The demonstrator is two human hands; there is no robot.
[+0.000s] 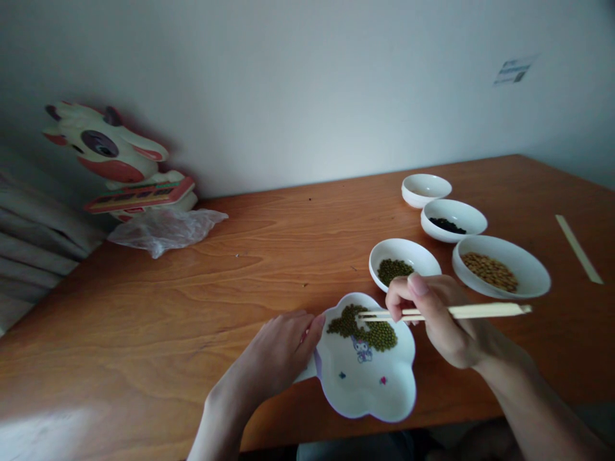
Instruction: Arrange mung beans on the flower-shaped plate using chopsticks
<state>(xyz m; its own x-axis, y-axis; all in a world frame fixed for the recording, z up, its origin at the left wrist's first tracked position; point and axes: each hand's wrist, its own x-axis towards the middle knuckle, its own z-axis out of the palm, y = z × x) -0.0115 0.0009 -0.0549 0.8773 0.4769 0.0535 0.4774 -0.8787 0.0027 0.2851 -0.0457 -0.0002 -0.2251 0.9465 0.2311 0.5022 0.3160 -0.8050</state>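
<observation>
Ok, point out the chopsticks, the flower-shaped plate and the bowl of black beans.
chopsticks [475, 311], head view, on the bare shafts right of the right hand.
flower-shaped plate [369, 397], head view, on its bare white near part.
bowl of black beans [473, 219], head view, on the white inner wall at its right.

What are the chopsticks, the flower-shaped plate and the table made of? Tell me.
Chopsticks: pale, matte, probably bamboo or wood. Flower-shaped plate: glossy white with printed cartoon, likely melamine or plastic. Table: orange-brown wood grain, smooth sheen; solid or veneer unclear.
</observation>
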